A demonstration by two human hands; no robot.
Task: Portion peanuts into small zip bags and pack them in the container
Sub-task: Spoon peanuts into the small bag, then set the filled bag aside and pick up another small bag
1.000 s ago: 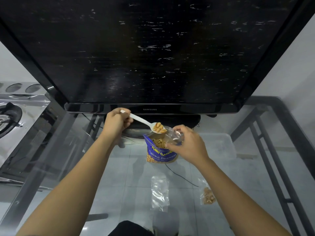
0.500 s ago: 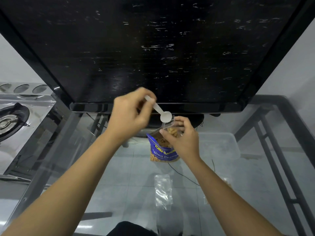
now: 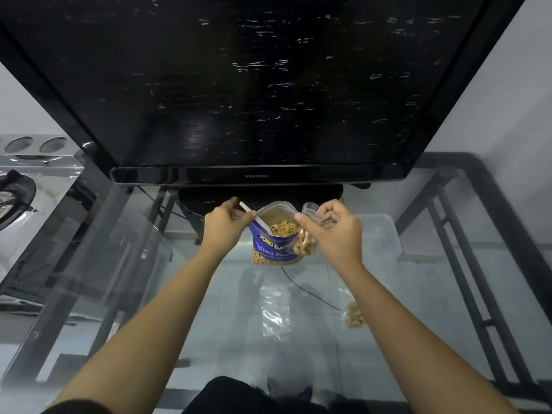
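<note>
The clear glass tabletop in its dark metal frame carries a large black flat television, which stands on an oval black base along the far edge. Just in front of the base, near the middle, a blue foil bag of salted peanuts stands open. A translucent rectangular plastic container sits toward the far right corner. Nearer the front edge an empty clear zip bag lies flat in the middle, and well to its right lies a small zip bag with peanuts.

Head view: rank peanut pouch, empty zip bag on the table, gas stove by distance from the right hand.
1. peanut pouch, just left of the right hand.
2. empty zip bag, lying flat, nearer the person.
3. gas stove, far left.
</note>
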